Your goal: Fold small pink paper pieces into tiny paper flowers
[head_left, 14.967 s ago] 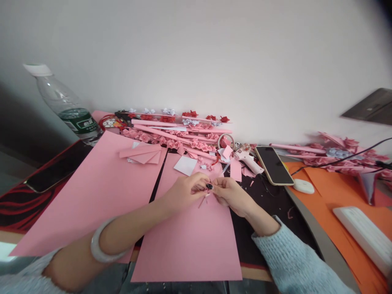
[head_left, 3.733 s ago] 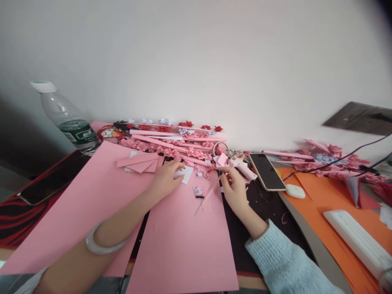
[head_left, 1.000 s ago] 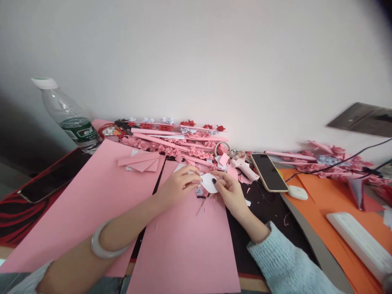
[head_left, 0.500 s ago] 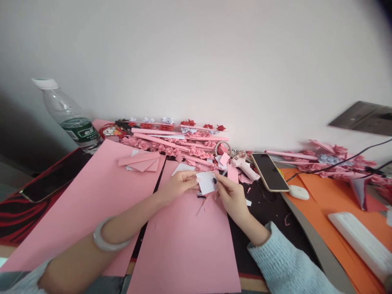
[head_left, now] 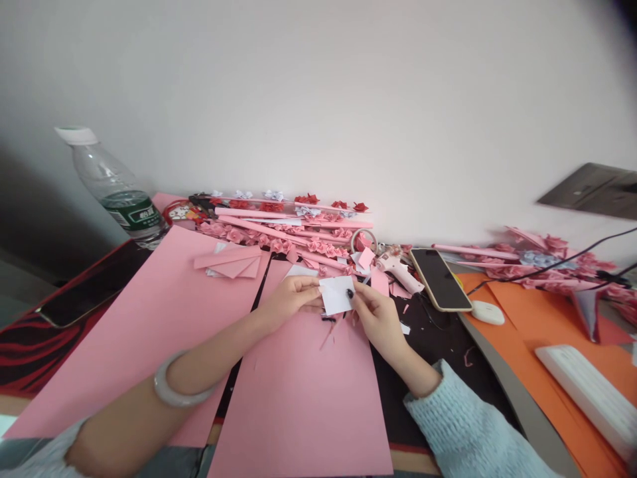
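Note:
Between my two hands is a small white paper square (head_left: 335, 296), held up over the far end of a pink paper sheet (head_left: 303, 405). My left hand (head_left: 293, 300) pinches its left edge, with the thumb in front and the other fingers behind. At the right edge my right hand (head_left: 375, 315) grips it between thumb and fingers; a dark nail shows on the paper. Just below the square lie thin pink paper scraps (head_left: 332, 332). Fingers behind the paper are partly hidden.
Paper flowers and pink tubes (head_left: 279, 229) lie along the wall. A glue gun (head_left: 399, 271), a phone (head_left: 440, 279) and a white case (head_left: 488, 312) sit to the right, near orange sheets (head_left: 517, 332). On the left are a water bottle (head_left: 119, 189) and folded pink paper (head_left: 231, 261).
The white square has turned slightly and looks a little wider and flatter toward me. Both hands keep their hold, and the whole view has shifted a touch.

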A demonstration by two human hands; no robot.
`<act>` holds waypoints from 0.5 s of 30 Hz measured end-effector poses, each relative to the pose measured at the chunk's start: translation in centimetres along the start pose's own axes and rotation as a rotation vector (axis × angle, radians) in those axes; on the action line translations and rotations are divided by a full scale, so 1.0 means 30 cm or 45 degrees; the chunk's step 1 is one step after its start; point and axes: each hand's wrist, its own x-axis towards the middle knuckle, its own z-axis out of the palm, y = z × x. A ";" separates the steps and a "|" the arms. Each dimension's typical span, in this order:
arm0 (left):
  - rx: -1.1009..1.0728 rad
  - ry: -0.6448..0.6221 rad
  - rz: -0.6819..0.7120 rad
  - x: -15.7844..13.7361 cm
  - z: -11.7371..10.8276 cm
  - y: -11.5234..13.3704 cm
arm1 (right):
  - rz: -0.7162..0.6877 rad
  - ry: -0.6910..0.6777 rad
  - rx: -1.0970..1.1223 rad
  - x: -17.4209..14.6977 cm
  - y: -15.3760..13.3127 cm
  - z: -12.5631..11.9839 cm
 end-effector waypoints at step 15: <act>-0.088 -0.133 -0.006 -0.009 0.007 0.002 | -0.323 0.064 -0.193 0.003 -0.003 -0.013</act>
